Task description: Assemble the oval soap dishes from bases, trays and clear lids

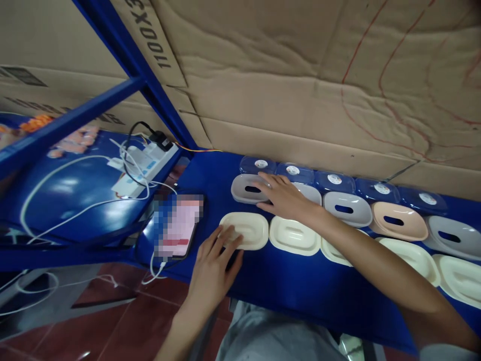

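One cream dish (253,232) faces up, lengthwise left-to-right.

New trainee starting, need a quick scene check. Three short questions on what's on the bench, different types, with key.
1. Multiple choice. Where is the right hand?
A. At the phone
B. At the leftmost grey tray
C. At the power strip
2. True or false: the left hand is at the peach tray.
3. Count: how many round white stickers show along the back row?

Key:
1. B
2. False; it is at the leftmost cream dish in the front row.
3. Five
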Tool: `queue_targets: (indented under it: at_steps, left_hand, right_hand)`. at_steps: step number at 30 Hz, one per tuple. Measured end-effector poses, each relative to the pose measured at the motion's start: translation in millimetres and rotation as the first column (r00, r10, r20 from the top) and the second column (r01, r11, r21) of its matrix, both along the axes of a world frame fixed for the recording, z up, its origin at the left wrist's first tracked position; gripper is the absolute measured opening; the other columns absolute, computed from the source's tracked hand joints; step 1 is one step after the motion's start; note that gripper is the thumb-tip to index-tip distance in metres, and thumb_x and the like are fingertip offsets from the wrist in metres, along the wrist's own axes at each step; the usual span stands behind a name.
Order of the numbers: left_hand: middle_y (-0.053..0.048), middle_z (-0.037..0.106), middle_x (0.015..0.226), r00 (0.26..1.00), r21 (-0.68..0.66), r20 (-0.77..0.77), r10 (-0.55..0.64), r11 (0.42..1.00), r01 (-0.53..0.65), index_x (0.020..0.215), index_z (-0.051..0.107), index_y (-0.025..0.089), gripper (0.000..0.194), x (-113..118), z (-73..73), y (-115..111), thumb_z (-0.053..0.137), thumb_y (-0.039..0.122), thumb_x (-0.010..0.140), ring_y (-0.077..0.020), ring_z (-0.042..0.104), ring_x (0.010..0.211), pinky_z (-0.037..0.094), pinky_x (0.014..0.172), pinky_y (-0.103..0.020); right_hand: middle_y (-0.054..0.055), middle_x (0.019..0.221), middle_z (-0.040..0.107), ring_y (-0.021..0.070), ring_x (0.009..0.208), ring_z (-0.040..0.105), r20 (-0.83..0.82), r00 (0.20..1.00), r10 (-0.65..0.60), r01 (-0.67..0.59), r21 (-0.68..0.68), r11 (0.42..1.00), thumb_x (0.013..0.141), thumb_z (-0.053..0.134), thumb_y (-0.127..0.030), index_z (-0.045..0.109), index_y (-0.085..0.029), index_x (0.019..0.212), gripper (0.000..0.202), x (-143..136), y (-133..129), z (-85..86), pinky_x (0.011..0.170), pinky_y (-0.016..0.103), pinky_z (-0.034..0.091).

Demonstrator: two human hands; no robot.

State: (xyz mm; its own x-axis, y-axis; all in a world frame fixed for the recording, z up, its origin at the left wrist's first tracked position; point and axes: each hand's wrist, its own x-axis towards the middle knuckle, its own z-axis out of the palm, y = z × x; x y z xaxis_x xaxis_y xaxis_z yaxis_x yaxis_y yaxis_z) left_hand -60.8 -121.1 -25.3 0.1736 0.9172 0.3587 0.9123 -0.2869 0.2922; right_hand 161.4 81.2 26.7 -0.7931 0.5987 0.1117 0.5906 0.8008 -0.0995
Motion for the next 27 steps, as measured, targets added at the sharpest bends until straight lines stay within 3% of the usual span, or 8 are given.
queue_targets:
  at_steps: [7,11,14,16,19,21,23,27]
  left_hand:
    - [-0.007,0.073,0.149,0.989,-0.042,-0.043,-0.138,0.99,0.136,0.137,0.074,0.032,0.031,-19,11.3,-47,0.06,0.028,0.109,-0.0337,0.064,0.139,0.06,0.103,-0.05]
    - [-0.008,0.073,0.148,0.99,-0.035,-0.05,-0.133,0.991,0.132,0.136,0.074,0.032,0.03,-23,11.2,-57,0.062,0.028,0.109,-0.0334,0.064,0.136,0.055,0.105,-0.05]
    - [-0.009,0.071,0.15,0.995,-0.023,-0.048,-0.087,0.996,0.086,0.137,0.073,0.032,0.031,-27,7.7,-58,0.062,0.028,0.109,-0.0349,0.064,0.137,0.053,0.106,-0.052]
    - [-0.011,0.07,0.151,0.998,-0.011,-0.038,-0.056,0.998,0.056,0.14,0.07,0.031,0.032,-28,3.8,-56,0.062,0.027,0.109,-0.0365,0.063,0.138,0.052,0.106,-0.054]
    - [-0.014,0.07,0.149,0.999,0.027,-0.022,-0.033,0.999,0.034,0.141,0.067,0.029,0.033,-27,-3.9,-52,0.064,0.024,0.108,-0.0389,0.061,0.139,0.05,0.106,-0.056]
    - [-0.015,0.07,0.147,1.0,0.07,-0.014,-0.023,0.997,0.024,0.14,0.067,0.028,0.033,-25,-8.9,-50,0.066,0.022,0.107,-0.04,0.061,0.138,0.049,0.106,-0.056]
    - [-0.015,0.071,0.144,1.0,0.105,-0.004,-0.016,0.994,0.017,0.137,0.068,0.027,0.032,-23,-11.9,-49,0.068,0.021,0.106,-0.0405,0.062,0.136,0.048,0.105,-0.056]
    - [-0.014,0.073,0.139,0.995,0.102,0.045,-0.091,0.991,0.086,0.131,0.071,0.025,0.028,-19,-8.9,-56,0.07,0.02,0.104,-0.0393,0.062,0.132,0.046,0.107,-0.054]
  right_hand:
    - [0.021,0.176,0.04,0.0461,0.162,0.038,0.01,1.0,0.007,-0.006,-0.071,0.997,0.103,0.075,-0.042,0.053,-0.021,0.161,0.065,-3,8,-12.5,0.126,0.068,0.037]
    - [0.025,0.178,0.036,0.0481,0.163,0.037,-0.012,1.0,-0.022,0.022,-0.019,1.0,0.104,0.073,-0.04,0.054,-0.016,0.16,0.063,-7,2,-2.6,0.129,0.07,0.032]
    - [0.024,0.172,0.047,0.0441,0.157,0.046,-0.066,0.998,0.015,-0.005,0.135,0.991,0.111,0.06,-0.035,0.056,-0.013,0.157,0.051,4,-40,11.0,0.127,0.066,0.036]
    - [0.02,0.153,0.066,0.0385,0.139,0.062,-0.1,0.994,0.051,-0.032,0.184,0.982,0.113,0.056,-0.035,0.065,-0.014,0.147,0.041,22,-84,13.7,0.115,0.056,0.048]
    - [0.012,0.118,0.081,0.0282,0.102,0.072,-0.114,0.993,0.026,-0.006,0.176,0.984,0.111,0.057,-0.026,0.075,-0.017,0.121,0.022,53,-150,3.4,0.092,0.045,0.053]
    - [0.013,0.122,0.081,0.0296,0.106,0.073,-0.074,0.995,-0.07,0.081,0.158,0.984,0.11,0.059,-0.026,0.074,-0.017,0.127,0.025,68,-177,-7.6,0.094,0.046,0.052]
    - [0.015,0.136,0.078,0.0319,0.119,0.071,-0.041,0.989,-0.143,0.148,0.152,0.977,0.111,0.058,-0.029,0.069,-0.015,0.14,0.034,75,-185,-16.8,0.1,0.048,0.052]
    - [0.017,0.148,0.072,0.0324,0.131,0.068,-0.023,0.977,-0.21,0.211,0.147,0.966,0.113,0.056,-0.032,0.062,-0.014,0.153,0.044,73,-173,-25.4,0.106,0.049,0.053]
